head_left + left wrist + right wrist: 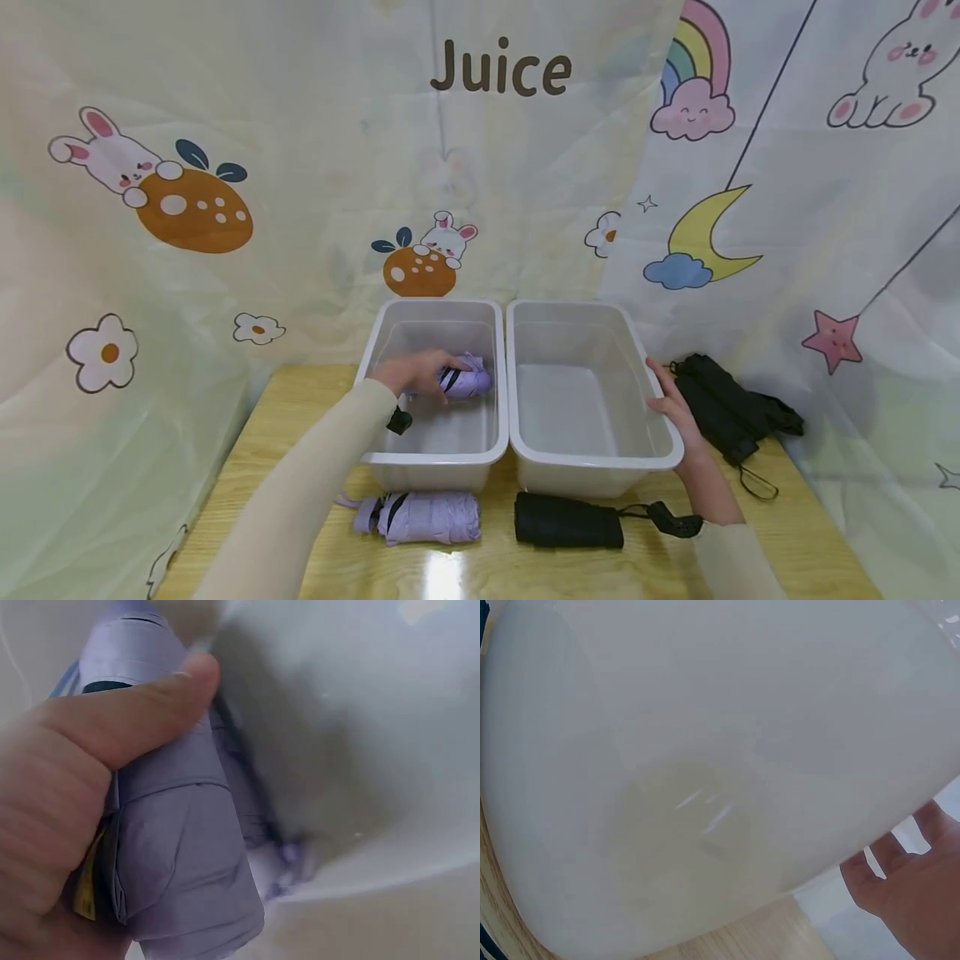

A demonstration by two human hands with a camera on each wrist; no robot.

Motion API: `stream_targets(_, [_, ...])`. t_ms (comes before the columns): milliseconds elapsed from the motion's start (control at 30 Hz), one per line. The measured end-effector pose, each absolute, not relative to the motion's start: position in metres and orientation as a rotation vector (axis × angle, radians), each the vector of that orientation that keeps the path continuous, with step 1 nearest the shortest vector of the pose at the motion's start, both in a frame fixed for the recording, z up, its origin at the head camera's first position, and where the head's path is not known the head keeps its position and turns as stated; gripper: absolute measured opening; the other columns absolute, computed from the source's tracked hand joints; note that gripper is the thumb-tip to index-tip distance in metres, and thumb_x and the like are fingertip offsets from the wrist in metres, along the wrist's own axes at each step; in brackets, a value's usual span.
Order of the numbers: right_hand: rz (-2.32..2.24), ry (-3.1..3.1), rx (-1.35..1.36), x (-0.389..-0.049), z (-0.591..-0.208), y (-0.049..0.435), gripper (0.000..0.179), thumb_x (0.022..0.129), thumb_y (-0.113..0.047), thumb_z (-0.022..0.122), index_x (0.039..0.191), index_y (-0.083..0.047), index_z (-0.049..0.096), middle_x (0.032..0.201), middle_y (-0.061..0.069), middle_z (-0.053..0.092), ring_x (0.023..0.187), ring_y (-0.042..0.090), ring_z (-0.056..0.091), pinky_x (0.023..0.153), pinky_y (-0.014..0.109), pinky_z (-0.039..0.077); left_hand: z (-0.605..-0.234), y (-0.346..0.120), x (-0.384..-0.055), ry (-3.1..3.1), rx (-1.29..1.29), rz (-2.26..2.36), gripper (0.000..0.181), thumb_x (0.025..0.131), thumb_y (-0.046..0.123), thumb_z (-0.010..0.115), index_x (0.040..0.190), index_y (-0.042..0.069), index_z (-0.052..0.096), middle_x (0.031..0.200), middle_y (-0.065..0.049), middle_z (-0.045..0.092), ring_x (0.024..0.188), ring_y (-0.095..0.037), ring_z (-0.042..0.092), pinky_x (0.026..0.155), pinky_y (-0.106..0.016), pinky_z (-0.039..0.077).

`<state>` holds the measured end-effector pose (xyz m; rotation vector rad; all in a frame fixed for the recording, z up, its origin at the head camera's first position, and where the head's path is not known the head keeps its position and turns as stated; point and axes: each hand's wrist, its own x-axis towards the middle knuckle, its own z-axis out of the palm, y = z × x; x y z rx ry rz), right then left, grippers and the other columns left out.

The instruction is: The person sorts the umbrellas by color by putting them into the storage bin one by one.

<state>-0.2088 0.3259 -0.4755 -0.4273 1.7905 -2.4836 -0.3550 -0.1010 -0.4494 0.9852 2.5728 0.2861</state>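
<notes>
Inside the left bin (438, 457), my left hand (420, 372) grips a folded lilac umbrella (467, 382), thumb laid across its dark strap. Close up in the left wrist view, the umbrella (180, 847) fills the palm, and a second lilac shape (274, 862) shows blurred behind it. My right hand (678, 408) holds the right rim of the right bin (600, 461). Seen from the right wrist, the fingers (889, 851) lie along that bin's edge. Nothing lies in the right bin.
In front of the left bin lies another folded lilac umbrella (431, 517). A folded black umbrella (567, 521) lies before the right bin, near my right wrist. More black folded fabric with a cord loop (738, 408) lies right of it. A printed curtain (315, 167) hangs behind the wooden table (255, 467).
</notes>
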Motion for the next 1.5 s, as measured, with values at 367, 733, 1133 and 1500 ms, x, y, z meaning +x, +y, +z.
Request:
stream_targets(367, [-2.490,1.772,-0.425,-0.206,-0.469,0.324,0.059,0.103,0.000,0.023,0.157,-0.017,0.008,0.148,0.004,0.024,0.119,0.019,0.043,0.089,0.033,0.048,-0.470,-0.100,-0.362,2.565,0.909,0.337,0.074,0.071,0.021,0.089,0.137,0.032,0.057,0.141,0.001,0.051,0.127,-0.015,0.043,0.103,-0.032,0.037])
stream_targets(733, [-2.503,1.732,-0.367,-0.203,-0.464,0.320,0.060,0.103,0.001,0.023,0.157,-0.017,0.003,0.150,0.003,0.021,0.120,0.018,0.044,0.090,0.033,0.048,-0.471,-0.101,-0.363,2.647,0.912,0.406,0.058,0.068,0.013,0.090,0.122,0.017,0.069,0.116,-0.005,0.066,0.104,-0.020,0.058,0.090,-0.035,0.046])
stream_targets(1133, [-2.516,1.751,-0.401,-0.200,-0.464,0.317,0.059,0.102,0.003,0.021,0.157,-0.013,0.004,0.148,0.005,0.022,0.119,0.019,0.043,0.090,0.032,0.047,-0.441,-0.101,-0.365,2.671,0.858,0.532,0.041,0.084,0.013,0.077,0.123,0.010,0.067,0.110,-0.011,0.065,0.100,-0.022,0.059,0.083,-0.035,0.050])
stream_targets(1500, [-2.496,1.794,-0.406,-0.205,-0.471,0.322,0.056,0.104,-0.002,0.025,0.157,-0.019,0.014,0.146,0.003,0.025,0.118,0.019,0.042,0.089,0.032,0.048,-0.373,-0.136,-0.324,2.745,0.990,0.914,0.032,0.095,0.018,0.064,0.126,0.011,0.065,0.115,-0.005,0.065,0.100,-0.021,0.060,0.086,-0.038,0.050])
